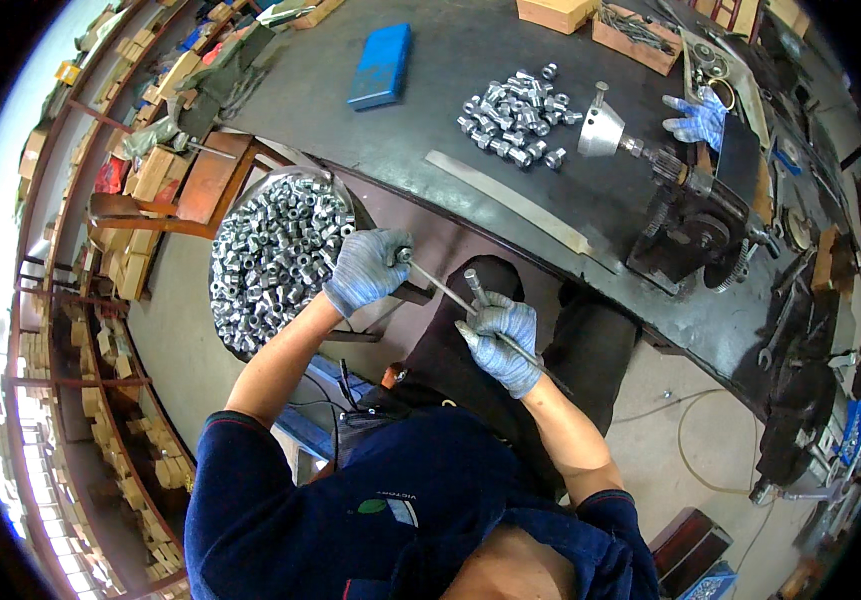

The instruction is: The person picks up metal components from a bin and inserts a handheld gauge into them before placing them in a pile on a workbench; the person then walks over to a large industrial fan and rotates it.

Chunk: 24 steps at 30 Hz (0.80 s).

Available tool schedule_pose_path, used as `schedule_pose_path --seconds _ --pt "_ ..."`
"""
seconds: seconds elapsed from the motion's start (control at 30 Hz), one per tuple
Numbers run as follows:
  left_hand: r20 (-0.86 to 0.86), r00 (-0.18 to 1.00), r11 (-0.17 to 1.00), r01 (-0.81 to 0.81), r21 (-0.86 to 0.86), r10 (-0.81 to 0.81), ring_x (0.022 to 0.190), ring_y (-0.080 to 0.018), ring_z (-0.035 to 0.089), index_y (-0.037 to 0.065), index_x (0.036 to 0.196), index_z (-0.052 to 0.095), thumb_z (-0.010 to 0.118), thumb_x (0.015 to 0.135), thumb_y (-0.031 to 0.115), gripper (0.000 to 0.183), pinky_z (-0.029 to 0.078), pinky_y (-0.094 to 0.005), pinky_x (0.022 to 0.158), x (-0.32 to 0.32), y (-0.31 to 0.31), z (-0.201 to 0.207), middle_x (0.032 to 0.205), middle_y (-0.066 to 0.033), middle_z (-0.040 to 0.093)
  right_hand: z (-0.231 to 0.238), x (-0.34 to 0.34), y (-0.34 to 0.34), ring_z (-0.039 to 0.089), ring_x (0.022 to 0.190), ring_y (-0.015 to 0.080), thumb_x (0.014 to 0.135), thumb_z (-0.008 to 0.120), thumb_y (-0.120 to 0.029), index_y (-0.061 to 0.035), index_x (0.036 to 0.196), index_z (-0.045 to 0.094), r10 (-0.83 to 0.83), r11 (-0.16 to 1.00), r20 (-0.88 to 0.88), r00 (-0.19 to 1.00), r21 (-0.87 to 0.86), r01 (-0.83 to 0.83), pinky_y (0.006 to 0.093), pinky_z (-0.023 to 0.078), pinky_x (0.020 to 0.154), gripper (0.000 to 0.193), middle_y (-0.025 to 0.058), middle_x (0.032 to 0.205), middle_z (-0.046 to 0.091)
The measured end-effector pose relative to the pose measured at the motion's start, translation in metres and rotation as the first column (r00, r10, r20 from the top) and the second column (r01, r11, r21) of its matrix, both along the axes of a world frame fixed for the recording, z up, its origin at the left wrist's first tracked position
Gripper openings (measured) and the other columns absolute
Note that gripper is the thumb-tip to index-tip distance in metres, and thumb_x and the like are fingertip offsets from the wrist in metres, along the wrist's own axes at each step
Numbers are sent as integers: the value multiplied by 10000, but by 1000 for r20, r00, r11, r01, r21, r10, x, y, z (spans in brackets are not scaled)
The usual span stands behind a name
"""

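My left hand, in a blue-grey knit glove, is closed around a small shiny metal fitting beside the heap on the left. A thin metal rod runs from that fitting into my gloved right hand, which grips it over my lap. The rod's other end sticks out past my right wrist. A short metal cylinder rises by my right thumb; whether it joins the rod I cannot tell. Next to my left hand, a round container is heaped with metal fittings.
On the dark workbench lie a pile of fittings, a flat metal bar and a blue box. A geared metal fixture stands at the right, near a loose glove. A wooden chair is at the left.
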<state>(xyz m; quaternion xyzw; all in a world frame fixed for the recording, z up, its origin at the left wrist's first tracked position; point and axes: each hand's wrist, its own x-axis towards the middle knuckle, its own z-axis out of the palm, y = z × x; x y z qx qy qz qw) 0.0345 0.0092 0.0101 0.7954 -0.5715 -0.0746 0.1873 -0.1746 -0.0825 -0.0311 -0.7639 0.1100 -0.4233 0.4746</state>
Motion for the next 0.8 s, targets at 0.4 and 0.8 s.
schedule_pose_path --seconds 0.4,0.8 --pt "16 1000 1000 -3 -23 3 593 -309 576 42 786 629 638 670 139 152 459 -360 562 -1 -10 1 688 -152 597 8 3 -4 564 567 264 682 713 -90 -31 591 573 20 981 32 999 192 -26 311 457 554 178 131 627 567" --pt "-70 997 999 10 -47 -13 599 -295 585 54 823 642 640 630 125 206 473 -353 574 -15 -15 -6 671 -141 594 1 9 -7 524 513 238 685 725 -111 -50 577 579 69 986 -48 996 155 -61 313 430 515 192 113 595 547"
